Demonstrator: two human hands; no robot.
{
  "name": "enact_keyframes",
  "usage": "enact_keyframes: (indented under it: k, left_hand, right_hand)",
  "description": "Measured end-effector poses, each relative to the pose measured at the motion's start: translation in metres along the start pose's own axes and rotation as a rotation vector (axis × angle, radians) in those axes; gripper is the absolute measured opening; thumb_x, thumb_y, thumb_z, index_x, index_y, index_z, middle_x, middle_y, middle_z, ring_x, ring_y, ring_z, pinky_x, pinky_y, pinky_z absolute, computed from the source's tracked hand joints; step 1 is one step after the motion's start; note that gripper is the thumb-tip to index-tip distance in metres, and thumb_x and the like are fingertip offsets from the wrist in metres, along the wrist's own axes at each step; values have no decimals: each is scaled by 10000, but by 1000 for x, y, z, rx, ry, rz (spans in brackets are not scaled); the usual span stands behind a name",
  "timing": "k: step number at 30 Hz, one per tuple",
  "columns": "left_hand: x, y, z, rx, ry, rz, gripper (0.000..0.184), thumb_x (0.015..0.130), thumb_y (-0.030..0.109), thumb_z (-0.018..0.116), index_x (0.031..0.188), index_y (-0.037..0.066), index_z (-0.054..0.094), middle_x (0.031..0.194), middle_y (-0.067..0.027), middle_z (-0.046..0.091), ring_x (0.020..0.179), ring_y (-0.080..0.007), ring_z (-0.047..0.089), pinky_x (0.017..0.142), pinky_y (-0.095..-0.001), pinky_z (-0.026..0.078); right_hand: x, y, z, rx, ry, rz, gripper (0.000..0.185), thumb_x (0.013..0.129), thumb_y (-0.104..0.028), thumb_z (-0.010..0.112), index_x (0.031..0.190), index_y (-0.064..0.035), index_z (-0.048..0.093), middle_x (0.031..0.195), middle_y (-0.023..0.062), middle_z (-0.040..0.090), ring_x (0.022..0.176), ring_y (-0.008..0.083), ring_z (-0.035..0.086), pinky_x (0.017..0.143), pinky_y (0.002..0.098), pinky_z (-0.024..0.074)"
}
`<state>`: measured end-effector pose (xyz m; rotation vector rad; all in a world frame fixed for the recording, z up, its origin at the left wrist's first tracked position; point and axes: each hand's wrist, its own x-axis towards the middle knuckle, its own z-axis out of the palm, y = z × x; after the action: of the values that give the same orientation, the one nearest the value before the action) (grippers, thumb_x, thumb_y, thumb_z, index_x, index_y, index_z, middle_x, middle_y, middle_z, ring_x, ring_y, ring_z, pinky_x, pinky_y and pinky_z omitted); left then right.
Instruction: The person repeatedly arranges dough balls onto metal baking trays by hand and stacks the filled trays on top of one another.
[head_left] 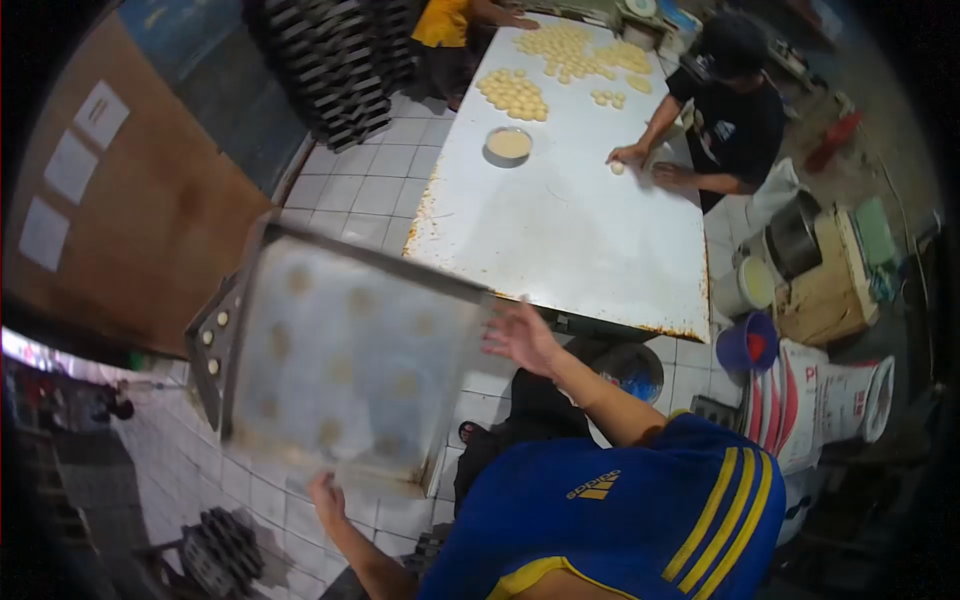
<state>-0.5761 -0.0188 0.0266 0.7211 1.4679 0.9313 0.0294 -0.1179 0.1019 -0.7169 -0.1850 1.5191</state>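
A large metal baking tray (345,345) lies ahead of the person's body and towards their left, tilted, its upper face turned to the camera and slightly blurred. It looks nearly square, so no long axis stands out. It bears no dough, only round darker marks. Its far right corner comes close to the near edge of a white table (580,235).

The two hands flank the tray at different edges. The right hand (525,338) is just beside that far right corner, palm towards it, fingers spread and clasping nothing. The left hand (327,497) is at the near edge, directly below it in view, fingers pointing up and partly bent; whether it grips or merely touches the rim cannot be told. Both hands are about equally near.

The right forearm reaches out from the blue shirt (610,530), angled up and left; the left forearm rises from the bottom of the view, also slanting left. Behind the tray's left side, a second tray (203,390) shows, with small pale dough balls (213,367) on it.
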Motion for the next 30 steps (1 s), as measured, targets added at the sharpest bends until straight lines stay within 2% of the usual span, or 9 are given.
enact_keyframes:
  k: [3, 4, 6, 14, 19, 21, 24, 27, 30]
  left_hand:
    - [95, 51, 175, 178, -279, -41, 260, 822, 53, 638, 1078, 57, 683, 973, -37, 638, 913, -162, 613, 840, -336, 504]
    - [95, 70, 246, 88, -483, 33, 555, 806, -36, 637, 1355, 18, 579, 1050, -74, 658, 929, -214, 638, 812, -349, 535]
    - [73, 105, 371, 212, -530, -48, 632, 811, -17, 630, 1434, 7, 531, 1127, -113, 670, 956, -254, 638, 853, -355, 530]
    - [103, 21, 740, 860, -866, 80, 609, 879, 16, 592, 1485, -14, 536, 1061, -136, 702, 902, -278, 646, 835, -405, 526]
    - [112, -63, 845, 1020, -875, 423, 492, 914, 36, 612, 1402, -27, 592, 1160, -241, 682, 1030, -388, 657, 959, -465, 523]
    - [118, -79, 865, 1082, -900, 881, 487, 920, 75, 659, 1394, -14, 595, 1336, -310, 580, 1206, -459, 579, 1072, -513, 472]
    - [71, -35, 934, 1249, -578, 798, 690, 921, 169, 731, 1532, -22, 472, 1366, -289, 530, 1265, -445, 544, 1103, -508, 465]
    - [54, -25, 1042, 920, -757, 925, 677, 949, 184, 734, 1539, -14, 467, 1437, -250, 516, 1281, -401, 587, 1090, -468, 508]
    - [32, -42, 1177, 817, -1171, 979, 710, 942, 201, 741, 1576, 57, 455, 1499, -228, 489, 1362, -402, 563, 1144, -465, 499]
  right_hand:
    - [-44, -41, -103, -40, 336, -181, 728, 1054, -657, 548, 1528, -109, 471, 1457, 135, 535, 1259, 296, 583, 1083, 469, 480]
    - [-68, -49, -128, -83, 468, -210, 689, 1065, -597, 577, 1531, -102, 470, 1460, 155, 524, 1233, 268, 600, 1035, 468, 519]
    - [-106, -70, -127, -92, 782, -224, 616, 1073, -503, 628, 1519, -101, 485, 1374, 137, 581, 1140, 229, 644, 901, 411, 579]
    - [-166, -103, -303, -638, 1167, -231, 193, 1038, -67, 566, 1222, -46, 508, 860, 117, 632, 591, 181, 644, 499, 323, 563]
    - [-177, -144, -359, -525, 1260, -160, 282, 1049, -38, 518, 1330, -37, 484, 891, 118, 632, 621, 198, 671, 527, 349, 596]
    - [-187, -168, -359, -589, 1306, 70, 398, 1056, -95, 547, 1438, -42, 451, 835, 139, 657, 635, 209, 687, 519, 374, 581]
    - [-191, -255, -384, -1288, 1189, 367, 518, 993, -445, 709, 1282, -15, 687, 825, 248, 702, 747, 385, 722, 700, 478, 543]
    - [-126, -396, -387, -1195, 1301, 115, 455, 1001, -403, 725, 1146, 28, 710, 879, 211, 725, 786, 335, 695, 695, 465, 499]
    - [-33, -470, -445, -1486, 1059, -432, 439, 989, -274, 726, 1309, 17, 653, 1205, 235, 659, 1167, 412, 655, 1028, 463, 513]
